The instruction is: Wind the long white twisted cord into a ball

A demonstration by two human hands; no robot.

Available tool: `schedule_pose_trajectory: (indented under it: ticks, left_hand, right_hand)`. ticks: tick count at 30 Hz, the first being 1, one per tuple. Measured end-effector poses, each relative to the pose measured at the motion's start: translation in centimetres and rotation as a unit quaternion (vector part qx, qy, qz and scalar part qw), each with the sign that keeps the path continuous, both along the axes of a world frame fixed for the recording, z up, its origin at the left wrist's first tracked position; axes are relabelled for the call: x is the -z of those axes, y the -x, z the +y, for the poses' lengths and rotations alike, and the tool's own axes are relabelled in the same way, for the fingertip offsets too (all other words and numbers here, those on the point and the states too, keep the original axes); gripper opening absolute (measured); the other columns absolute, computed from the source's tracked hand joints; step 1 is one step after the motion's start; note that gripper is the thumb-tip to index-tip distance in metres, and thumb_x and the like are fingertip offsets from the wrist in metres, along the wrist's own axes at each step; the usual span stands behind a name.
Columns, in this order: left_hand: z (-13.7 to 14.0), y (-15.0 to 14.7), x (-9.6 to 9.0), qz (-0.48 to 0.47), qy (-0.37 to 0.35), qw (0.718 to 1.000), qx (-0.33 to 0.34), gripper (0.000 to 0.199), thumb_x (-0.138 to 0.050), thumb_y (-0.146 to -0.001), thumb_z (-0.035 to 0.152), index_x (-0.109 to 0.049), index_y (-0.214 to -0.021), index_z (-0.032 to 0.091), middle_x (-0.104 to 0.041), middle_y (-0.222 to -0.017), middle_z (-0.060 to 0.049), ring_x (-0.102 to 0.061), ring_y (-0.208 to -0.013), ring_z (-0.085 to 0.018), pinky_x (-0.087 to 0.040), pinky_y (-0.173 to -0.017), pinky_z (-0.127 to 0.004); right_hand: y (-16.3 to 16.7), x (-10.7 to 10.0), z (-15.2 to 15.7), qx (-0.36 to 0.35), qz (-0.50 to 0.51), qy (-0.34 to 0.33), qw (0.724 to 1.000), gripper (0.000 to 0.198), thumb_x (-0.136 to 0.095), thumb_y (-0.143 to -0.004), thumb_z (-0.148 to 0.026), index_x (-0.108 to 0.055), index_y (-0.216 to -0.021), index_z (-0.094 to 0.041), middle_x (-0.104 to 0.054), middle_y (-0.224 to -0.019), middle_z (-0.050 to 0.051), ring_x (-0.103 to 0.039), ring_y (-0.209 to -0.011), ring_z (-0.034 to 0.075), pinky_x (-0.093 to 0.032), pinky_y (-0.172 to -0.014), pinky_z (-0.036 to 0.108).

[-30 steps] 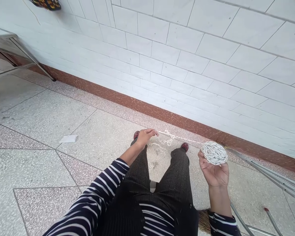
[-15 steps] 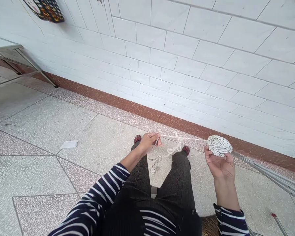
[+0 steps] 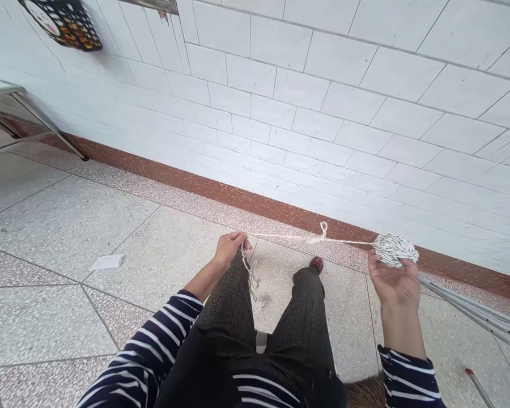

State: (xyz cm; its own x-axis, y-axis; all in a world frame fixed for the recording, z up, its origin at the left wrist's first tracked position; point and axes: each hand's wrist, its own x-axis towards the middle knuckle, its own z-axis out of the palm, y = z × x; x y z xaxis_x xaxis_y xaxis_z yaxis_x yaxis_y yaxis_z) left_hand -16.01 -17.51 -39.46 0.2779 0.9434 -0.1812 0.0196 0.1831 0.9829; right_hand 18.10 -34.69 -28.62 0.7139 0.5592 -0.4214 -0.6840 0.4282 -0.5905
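Note:
My right hand (image 3: pixel 394 277) grips a ball of white yarn (image 3: pixel 395 250) from below, fingers round its lower side. From the ball a strand of yarn (image 3: pixel 280 236) runs almost level to my left hand (image 3: pixel 233 248), whose thumb and fingers pinch it. A small loop (image 3: pixel 323 228) stands up from a tangled spot on the strand, nearer the ball. Below my left hand a loose tail of yarn (image 3: pixel 251 277) hangs in front of the knees, twisted and kinked. The strand looks taut between the hands.
A tiled wall (image 3: pixel 280 107) with a reddish-brown base strip rises ahead. Metal rails (image 3: pixel 471 311) lie at the right, and a metal-framed table (image 3: pixel 51 122) stands at the left. White paper (image 3: pixel 106 262) rests on the speckled floor. A patterned bag (image 3: pixel 63 25) hangs upper left.
My hands have moved farther apart, the left going left and the right going right. The strand is longer, and its drooping tangle has drawn up into a small loop.

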Motion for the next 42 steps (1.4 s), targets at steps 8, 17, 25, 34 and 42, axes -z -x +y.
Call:
schedule_pose_trajectory:
  ticks: [8,17,25,34,42]
  left_hand:
    - [3.9,0.5,5.0,0.238,0.035,0.970,-0.036,0.029,-0.048,-0.083,0.032,-0.064,-0.065,0.015,-0.071,-0.072,-0.008,-0.059,-0.060,-0.015,-0.043,-0.057,-0.024]
    - [3.1,-2.2,5.8,0.306,-0.034,0.949,0.070,0.023,-0.064,-0.077,0.020,-0.073,-0.098,0.018,-0.070,-0.117,-0.011,-0.062,-0.111,-0.028,-0.045,-0.092,-0.032]
    - [-4.2,-14.2,3.4,0.053,-0.114,0.960,0.252,0.054,-0.070,-0.077,0.029,-0.063,-0.130,0.021,-0.065,-0.129,-0.008,-0.059,-0.118,-0.026,-0.043,-0.103,-0.036]
    - [-2.7,-10.7,3.1,-0.007,-0.075,0.972,0.223,0.037,-0.049,-0.087,0.044,-0.068,-0.071,0.016,-0.072,-0.072,-0.004,-0.065,-0.079,-0.019,-0.047,-0.084,-0.029]
    - [1.6,-3.3,6.4,0.242,-0.019,0.965,0.104,0.026,-0.046,-0.084,0.029,-0.065,-0.072,0.017,-0.072,-0.069,-0.005,-0.056,-0.061,-0.017,-0.040,-0.063,-0.026]
  right_hand:
    - [-2.3,-4.9,-2.5,0.004,-0.173,-0.109,0.979,0.049,-0.064,-0.060,-0.017,-0.062,-0.109,-0.019,-0.059,-0.115,0.010,-0.060,-0.095,0.023,-0.058,-0.056,0.025]
    - [3.0,-7.1,-1.4,-0.121,-0.228,-0.096,0.961,0.051,-0.071,-0.062,-0.019,-0.064,-0.112,-0.024,-0.063,-0.120,0.008,-0.063,-0.101,0.026,-0.055,-0.056,0.025]
    - [7.8,-6.4,1.3,-0.211,-0.217,-0.025,0.953,0.036,-0.071,-0.062,-0.020,-0.066,-0.098,-0.025,-0.070,-0.107,0.004,-0.064,-0.099,0.024,-0.057,-0.067,0.035]
    - [4.0,-6.5,-1.0,-0.100,-0.211,-0.083,0.969,0.048,-0.066,-0.061,-0.018,-0.065,-0.108,-0.025,-0.064,-0.121,0.005,-0.063,-0.101,0.024,-0.055,-0.057,0.024]
    - [2.6,-5.9,-2.1,-0.072,-0.205,-0.082,0.973,0.046,-0.066,-0.062,-0.019,-0.065,-0.108,-0.022,-0.063,-0.118,0.007,-0.064,-0.098,0.026,-0.056,-0.058,0.026]
